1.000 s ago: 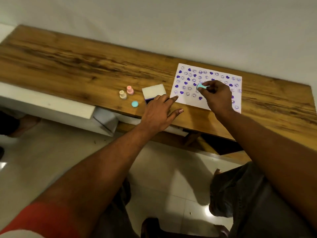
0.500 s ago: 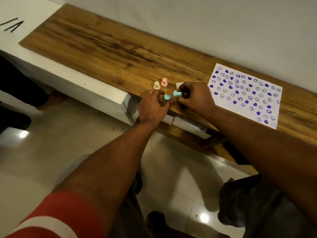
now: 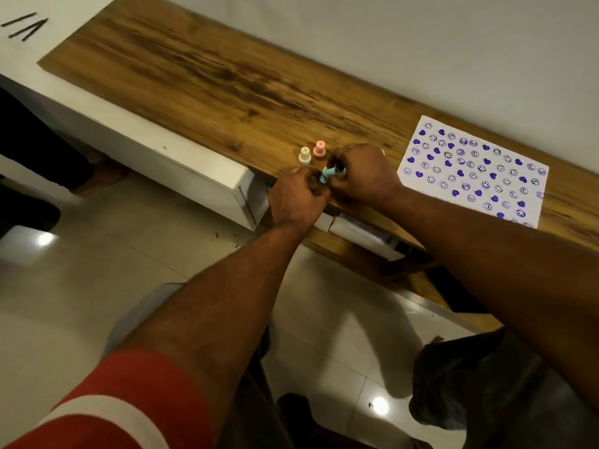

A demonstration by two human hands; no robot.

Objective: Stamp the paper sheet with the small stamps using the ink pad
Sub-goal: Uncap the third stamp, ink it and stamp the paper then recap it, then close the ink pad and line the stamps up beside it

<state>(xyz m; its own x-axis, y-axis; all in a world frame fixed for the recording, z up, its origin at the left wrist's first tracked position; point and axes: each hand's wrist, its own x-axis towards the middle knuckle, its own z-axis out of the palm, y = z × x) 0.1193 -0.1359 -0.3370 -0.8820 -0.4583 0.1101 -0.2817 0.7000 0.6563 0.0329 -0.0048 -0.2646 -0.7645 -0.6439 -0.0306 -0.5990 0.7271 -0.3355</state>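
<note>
At 3 o'clock on the wooden bench top (image 3: pixel 227 79), the white paper sheet (image 3: pixel 474 171) lay nearly filled with purple prints. Right hand (image 3: pixel 363 173) pinched the teal plastic stamp (image 3: pixel 327 174); left hand (image 3: pixel 296 197) curled beside it, grip unclear. Ink pad hidden.

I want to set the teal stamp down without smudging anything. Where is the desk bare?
Bare wood runs left of the cream stamp and pink stamp, and behind them to the wall. It is crowded between those stamps and the paper sheet, where both hands meet.
</note>
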